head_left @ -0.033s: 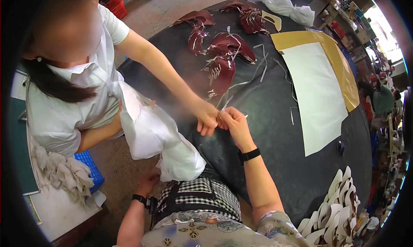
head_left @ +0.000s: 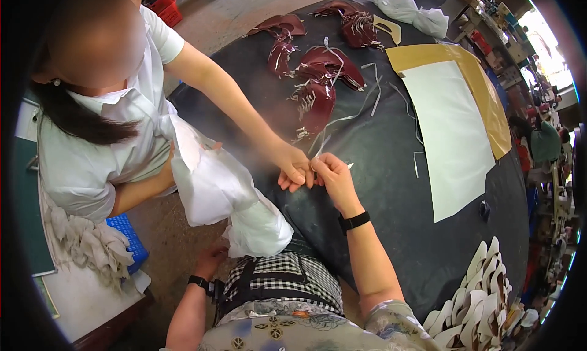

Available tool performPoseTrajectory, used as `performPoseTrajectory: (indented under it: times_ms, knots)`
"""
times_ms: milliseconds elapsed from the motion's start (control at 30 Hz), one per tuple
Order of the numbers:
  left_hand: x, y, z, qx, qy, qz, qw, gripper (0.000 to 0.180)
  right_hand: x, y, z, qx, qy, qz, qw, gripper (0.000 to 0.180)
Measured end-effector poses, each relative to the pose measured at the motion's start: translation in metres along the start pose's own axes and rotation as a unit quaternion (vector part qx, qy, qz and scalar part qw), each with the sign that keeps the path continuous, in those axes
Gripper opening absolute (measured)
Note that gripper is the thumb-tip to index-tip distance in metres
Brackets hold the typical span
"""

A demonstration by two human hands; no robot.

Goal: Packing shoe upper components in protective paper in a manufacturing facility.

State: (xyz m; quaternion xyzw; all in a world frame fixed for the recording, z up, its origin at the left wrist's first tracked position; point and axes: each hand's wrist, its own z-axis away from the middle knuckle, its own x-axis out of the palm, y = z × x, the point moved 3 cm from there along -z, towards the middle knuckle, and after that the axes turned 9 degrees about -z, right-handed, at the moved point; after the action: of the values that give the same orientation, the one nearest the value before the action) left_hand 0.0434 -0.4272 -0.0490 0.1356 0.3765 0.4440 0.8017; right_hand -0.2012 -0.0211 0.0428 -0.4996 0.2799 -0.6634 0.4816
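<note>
Over the black-covered table [head_left: 391, 210], my right hand [head_left: 332, 175] is closed in a pinch on the end of a thin pale strip [head_left: 351, 117]. The strip trails away toward the dark red pieces [head_left: 318, 106] on the tabletop. A co-worker's hand [head_left: 295, 167] reaches in from the left, right up against my fingertips; whether it also holds the strip is hidden. Low at my side hangs my left hand [head_left: 211, 259], close to the bottom of a white plastic bag [head_left: 223, 192]. Its fingers are partly hidden. The bag hangs in front of the co-worker.
A white sheet [head_left: 449, 143] lies over brown paper [head_left: 413, 59] on the right. White curved pieces [head_left: 474, 302] are piled at the near right. At the left, a blue basket [head_left: 128, 238] stands beside a side table [head_left: 92, 308] with crumpled cloth [head_left: 92, 244].
The co-worker's fingers have shifted slightly beside my right hand. My own hands stay in nearly the same place.
</note>
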Motion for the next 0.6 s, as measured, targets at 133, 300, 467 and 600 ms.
performPoseTrajectory:
  times_ms: [133,300,467,600]
  knots:
    - [0.000,0.004,0.002,-0.015,-0.001,-0.058,0.998,0.029,0.004,0.014,0.000,-0.013,-0.009,0.054,0.998,0.019]
    - [0.002,0.021,0.004,-0.008,0.000,-0.109,0.994,0.033,0.005,0.026,0.008,-0.034,-0.035,0.067,0.997,0.016]
    - [0.004,0.014,-0.002,0.024,-0.013,-0.094,0.995,0.035,0.007,0.041,0.022,-0.031,-0.040,0.074,0.996,0.013]
    - [0.006,0.015,-0.006,-0.010,-0.044,-0.131,0.990,0.036,0.006,0.038,0.036,-0.084,-0.024,0.120,0.989,0.016]
